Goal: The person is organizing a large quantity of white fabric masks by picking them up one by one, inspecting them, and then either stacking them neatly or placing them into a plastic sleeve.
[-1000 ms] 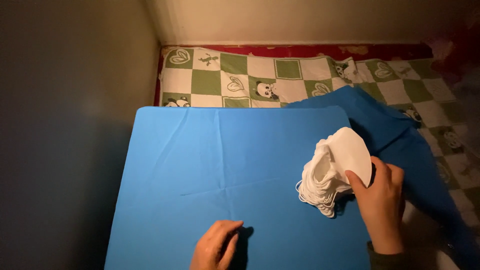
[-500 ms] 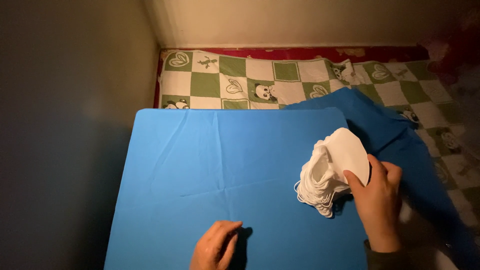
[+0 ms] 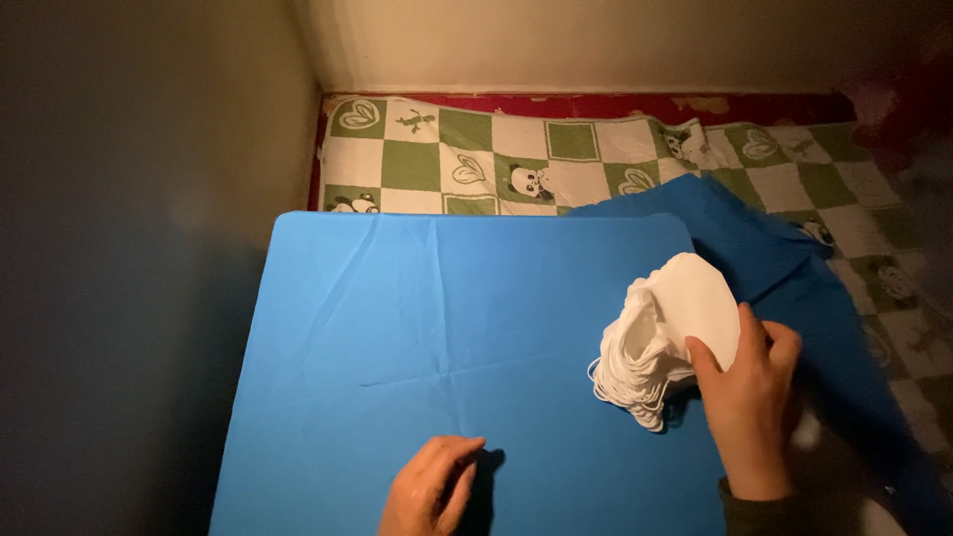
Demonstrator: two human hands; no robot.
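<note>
Head view: right hand [image 3: 751, 402] at three o'clock pinches the top of the white mask stack [image 3: 663, 340]; peel one only while the loosely curled, empty left hand [image 3: 432, 486] steadies the blue cloth [image 3: 447, 328].

From my remote seat, I saw no packages, labels, signs or screens anywhere in the head view.

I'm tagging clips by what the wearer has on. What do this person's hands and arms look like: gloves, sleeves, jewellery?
Both hands are bare, with no gloves; no rings or watch can be made out in the dim light. The left hand is cut off at the frame's bottom edge, so no sleeve shows there. The right hand ends at the wrist in a dark sleeve cuff, its exact colour unclear.
</note>
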